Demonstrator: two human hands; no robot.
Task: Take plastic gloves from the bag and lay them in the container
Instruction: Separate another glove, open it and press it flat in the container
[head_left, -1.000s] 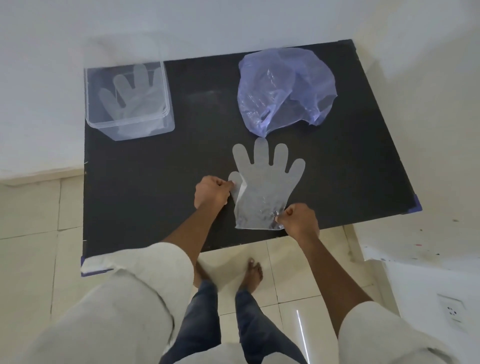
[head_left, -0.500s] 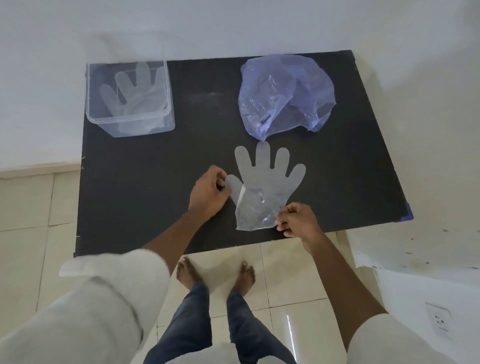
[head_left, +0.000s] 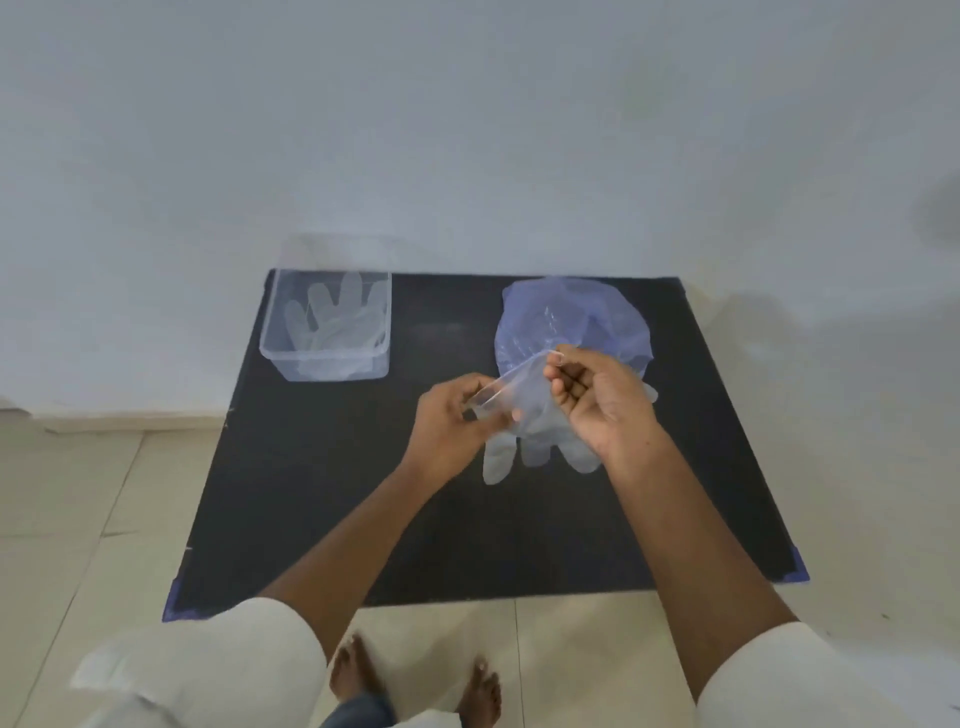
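Observation:
A clear plastic glove (head_left: 524, 431) hangs in the air over the black table, its fingers pointing down. My left hand (head_left: 449, 423) pinches one side of its cuff and my right hand (head_left: 597, 397) pinches the other side, higher up. Behind my right hand lies the crumpled bluish plastic bag (head_left: 602, 317). The clear plastic container (head_left: 327, 358) stands at the table's far left corner with gloves (head_left: 332, 317) lying in it.
The black table (head_left: 322, 499) stands against a white wall, over a tiled floor. My bare feet show below its near edge.
Both hands have lifted the glove off the table by its cuff; it lay flat with fingers pointing away and now hangs fingers down. The view has tilted upward.

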